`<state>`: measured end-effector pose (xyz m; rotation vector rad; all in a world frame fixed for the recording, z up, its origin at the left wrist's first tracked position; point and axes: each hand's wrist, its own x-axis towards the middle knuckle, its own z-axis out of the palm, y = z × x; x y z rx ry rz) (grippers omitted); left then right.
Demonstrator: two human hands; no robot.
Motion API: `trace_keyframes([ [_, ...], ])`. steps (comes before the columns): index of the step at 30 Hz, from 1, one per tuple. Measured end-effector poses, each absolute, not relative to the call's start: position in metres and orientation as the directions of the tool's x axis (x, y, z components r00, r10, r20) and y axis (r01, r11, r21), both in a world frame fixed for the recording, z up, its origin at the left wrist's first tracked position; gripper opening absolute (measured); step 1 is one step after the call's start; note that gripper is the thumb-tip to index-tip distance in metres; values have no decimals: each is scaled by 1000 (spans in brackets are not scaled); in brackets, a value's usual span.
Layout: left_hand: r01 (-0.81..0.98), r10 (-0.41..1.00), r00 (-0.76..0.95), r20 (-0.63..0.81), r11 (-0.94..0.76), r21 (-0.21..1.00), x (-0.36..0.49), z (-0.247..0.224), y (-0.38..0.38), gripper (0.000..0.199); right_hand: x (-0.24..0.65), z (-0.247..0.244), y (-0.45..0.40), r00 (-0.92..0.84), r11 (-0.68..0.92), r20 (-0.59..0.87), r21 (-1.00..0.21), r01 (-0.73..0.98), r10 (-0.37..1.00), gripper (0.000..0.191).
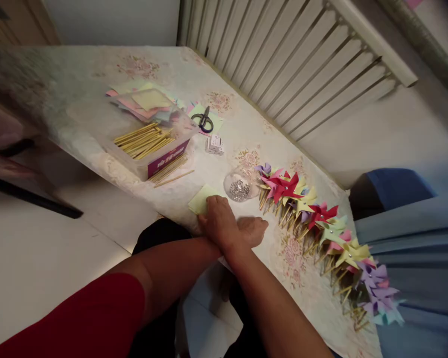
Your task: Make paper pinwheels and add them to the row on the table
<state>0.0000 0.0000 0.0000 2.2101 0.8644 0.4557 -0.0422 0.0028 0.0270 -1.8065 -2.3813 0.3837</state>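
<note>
The right hand curls its fingers over the edge of a pale green paper on the counter, probably to steady it; whether they pinch or press, I cannot tell. The left hand, beyond the crossed wrists, is loosely bent; its grip is unclear. The dish of metal pieces sits just beyond, likely for short reaches. Pinwheels lie in a row, sticks nearer the person, perhaps sparing their petals. Farther off, a box keeps yellow sticks together.
</note>
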Motion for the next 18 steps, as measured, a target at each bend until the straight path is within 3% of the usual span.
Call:
trace_keyframes([
  [7, 458, 639, 764, 85, -631, 626, -7, 4, -3, 29, -47, 30, -3, -242, 229, -78, -149, 962, 967, 20],
  [12, 423, 653, 747, 128, -615, 666, -7, 0, -5, 26, -46, 29, -5, -239, 230, -65, -123, 965, 969, 21],
  [18, 337, 696, 702, 153, -513, 790, -3, -8, -7, 24, -43, 24, -4, -223, 215, -27, -174, 961, 974, 20],
])
